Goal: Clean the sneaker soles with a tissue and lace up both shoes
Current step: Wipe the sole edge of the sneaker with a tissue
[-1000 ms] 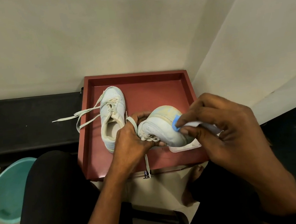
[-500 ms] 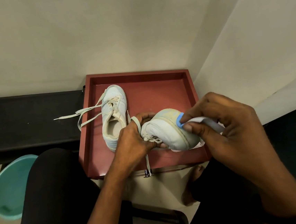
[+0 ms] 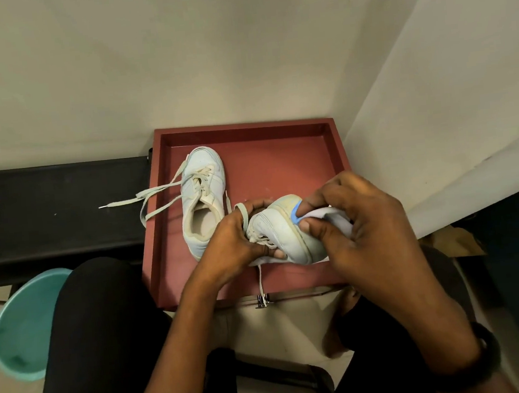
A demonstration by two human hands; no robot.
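Two white sneakers are over a red tray (image 3: 283, 165). One sneaker (image 3: 203, 198) stands upright on the tray's left side, its loose laces (image 3: 144, 201) trailing over the tray's left rim. My left hand (image 3: 229, 246) grips the other sneaker (image 3: 282, 230) by its laced top and holds it on its side above the tray's front. My right hand (image 3: 352, 222) pinches a white tissue (image 3: 326, 215) and presses it to the edge of that sneaker's sole near the toe. A small blue patch shows at the fingertips there.
A black bench (image 3: 53, 209) runs left of the tray against the wall. A teal plastic basin (image 3: 23, 323) sits on the floor at lower left, beside my black-clad knee (image 3: 101, 309). Walls close in behind and to the right.
The right hand with the tissue has shifted slightly along the sole edge of the held sneaker. The left hand keeps its grip. The other sneaker has not moved.
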